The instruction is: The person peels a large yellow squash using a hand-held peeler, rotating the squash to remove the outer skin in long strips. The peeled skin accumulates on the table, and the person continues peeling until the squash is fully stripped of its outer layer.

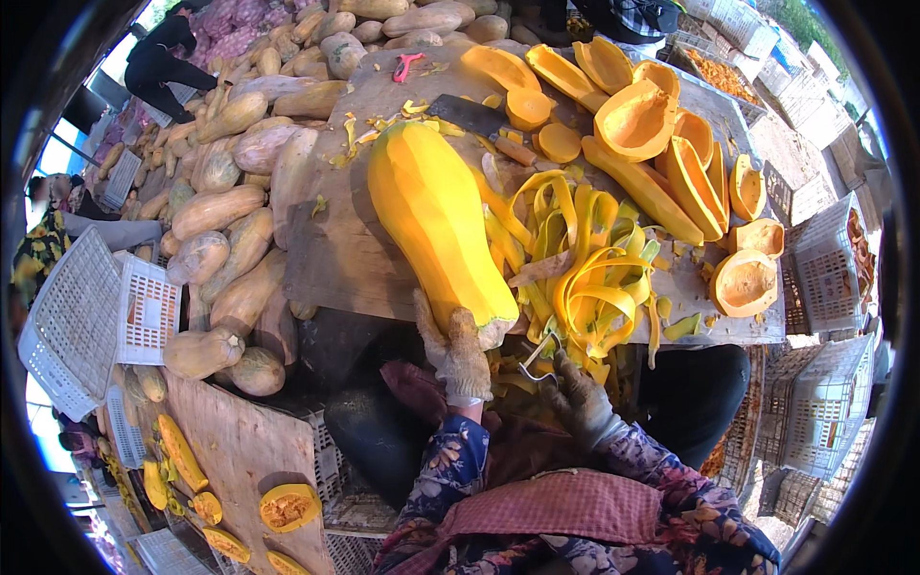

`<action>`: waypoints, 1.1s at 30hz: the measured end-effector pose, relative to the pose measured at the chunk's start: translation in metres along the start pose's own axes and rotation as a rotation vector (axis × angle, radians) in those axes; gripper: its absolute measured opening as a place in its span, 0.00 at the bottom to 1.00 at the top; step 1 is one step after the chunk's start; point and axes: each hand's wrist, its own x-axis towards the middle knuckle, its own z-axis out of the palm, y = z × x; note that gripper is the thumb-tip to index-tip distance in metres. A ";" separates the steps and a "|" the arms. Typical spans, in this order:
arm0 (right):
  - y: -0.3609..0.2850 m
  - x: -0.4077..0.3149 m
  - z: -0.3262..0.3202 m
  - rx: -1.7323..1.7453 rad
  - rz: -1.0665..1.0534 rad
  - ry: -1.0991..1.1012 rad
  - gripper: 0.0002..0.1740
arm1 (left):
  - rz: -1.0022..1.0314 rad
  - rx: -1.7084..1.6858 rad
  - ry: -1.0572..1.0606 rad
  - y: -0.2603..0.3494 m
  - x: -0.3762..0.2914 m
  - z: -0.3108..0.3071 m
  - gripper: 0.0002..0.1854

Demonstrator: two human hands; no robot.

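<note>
A large peeled squash (435, 208), bright yellow-orange, lies lengthwise on the wooden board (345, 266) before me. My left hand (460, 356), in a knitted work glove, grips its near end, where some pale rind shows. In my gloved right hand (582, 399) is a metal vegetable peeler (537, 361), held beside that end and apart from the flesh. Long curled peel strips (600, 280) are heaped to the right of the squash. Beyond them lies a cleaver (463, 113) with a wooden handle, among peel scraps.
Hollowed squash halves (636, 118) crowd the board's right side. A pink peeler (407, 66) lies at the far edge. Unpeeled squashes (219, 208) are piled to the left. White plastic crates (826, 266) stand at right. Cut pieces (290, 507) rest on a lower board. Other people (162, 61) are nearby.
</note>
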 end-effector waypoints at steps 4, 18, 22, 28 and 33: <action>-0.022 0.020 -0.022 0.040 -0.123 0.059 0.37 | 0.119 0.433 -0.043 0.040 0.038 0.001 0.46; 0.085 0.001 0.042 -0.425 -0.239 0.072 0.41 | 0.871 1.425 -0.456 0.055 0.147 0.094 0.25; -0.001 0.026 -0.006 0.034 -0.204 0.196 0.41 | 0.873 1.436 -0.448 0.051 0.141 0.091 0.25; 0.013 0.054 0.032 -0.265 -0.422 0.321 0.46 | 0.879 1.488 -0.453 0.054 0.136 0.094 0.25; 0.002 0.044 0.020 -0.152 -0.219 0.135 0.40 | 0.845 1.541 -0.481 0.056 0.132 0.098 0.26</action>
